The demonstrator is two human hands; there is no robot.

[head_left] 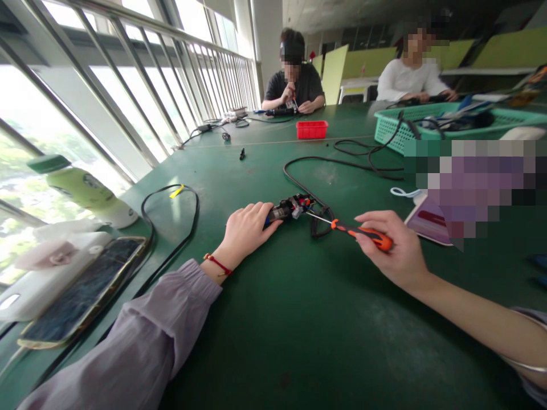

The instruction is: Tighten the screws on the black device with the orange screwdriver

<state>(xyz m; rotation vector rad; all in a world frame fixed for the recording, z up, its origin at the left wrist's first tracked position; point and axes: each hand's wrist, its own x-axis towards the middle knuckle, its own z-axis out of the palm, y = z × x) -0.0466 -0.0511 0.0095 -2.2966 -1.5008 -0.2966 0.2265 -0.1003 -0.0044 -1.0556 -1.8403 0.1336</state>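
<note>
The opened, corded electric device [280,212] lies on the green table [273,324], between the two hands, its exposed end turned toward the right. The left hand [245,228] is closed over its dark body, and that solid housing looks like the sound place to take hold: stiff, probably light to moderate in weight, perhaps a little slick. The bared end, with its small coloured wires [308,203], looks fragile and is a poor place to squeeze or pull. The black cord [284,168] looks flexible but springy, and could tug the light end about. The right hand [399,250] grips an orange-and-black screwdriver [367,234] by its thick handle, the slim, rigid shaft reaching to the wires; whether the tip touches anything, I cannot tell.
</note>
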